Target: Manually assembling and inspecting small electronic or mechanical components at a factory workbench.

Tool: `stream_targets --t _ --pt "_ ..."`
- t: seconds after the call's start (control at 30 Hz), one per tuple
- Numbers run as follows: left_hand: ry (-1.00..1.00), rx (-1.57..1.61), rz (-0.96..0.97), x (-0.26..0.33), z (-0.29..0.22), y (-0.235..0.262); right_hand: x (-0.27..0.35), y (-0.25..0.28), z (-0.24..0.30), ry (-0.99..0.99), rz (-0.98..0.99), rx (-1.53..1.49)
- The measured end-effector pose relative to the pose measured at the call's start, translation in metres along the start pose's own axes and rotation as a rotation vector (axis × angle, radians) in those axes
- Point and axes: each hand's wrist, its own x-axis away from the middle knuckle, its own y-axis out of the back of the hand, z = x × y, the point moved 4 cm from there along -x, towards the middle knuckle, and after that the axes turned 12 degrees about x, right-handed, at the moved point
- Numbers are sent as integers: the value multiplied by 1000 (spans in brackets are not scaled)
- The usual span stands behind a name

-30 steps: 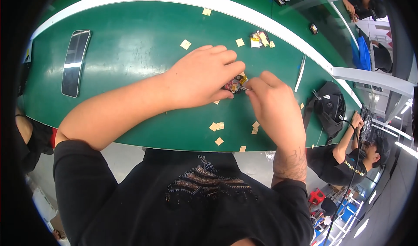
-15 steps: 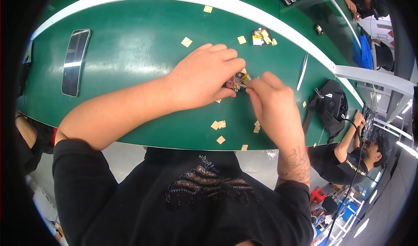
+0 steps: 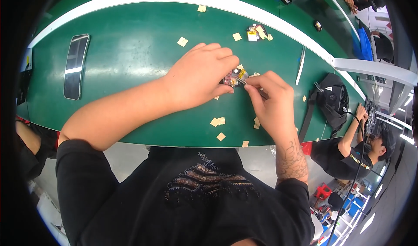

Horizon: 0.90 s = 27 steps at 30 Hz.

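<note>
Near the middle of the frame, just above the green counter (image 3: pixel 130 41) or resting on it (the hands hide which), is a small electronic assembly (image 3: pixel 234 78) with a dark edge, reddish parts and a patch of yellow film (image 3: pixel 242 73). The left hand (image 3: pixel 207 69) curls over its left side, fingers above and thumb below, gripping it by the edges. The right hand (image 3: pixel 273 93), to the right of it, pinches a slim metal tool (image 3: pixel 242 81), probably tweezers, between thumb and fingers, its tip at the assembly; whether the tip touches or grips anything is too small to tell.

The assembly looks light, with a stiff body but delicate upper parts. The film is likely thin, flexible and easily creased, and perhaps slippery under metal tips. The body is best held by its outer rim, as the left hand does, with light pressure and the fingers off the exposed parts; the film is better taken by a corner.

A similar assembly (image 3: pixel 252 36) lies in the upper right of the counter, with pale squares on and beside it. A white stick-like tool (image 3: pixel 301 66) lies farther right.
</note>
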Motion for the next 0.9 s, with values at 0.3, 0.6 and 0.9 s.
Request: stream_targets --t 0.3,0.6,0.9 --pt "-6 -34 -12 2 -3 -1 9 3 5 43 -15 82" --pt "-11 -43 8 1 -4 0 -13 10 29 59 141 345" --pt "-5 -71 30 2 -5 1 9 -7 8 -45 -65 -5"
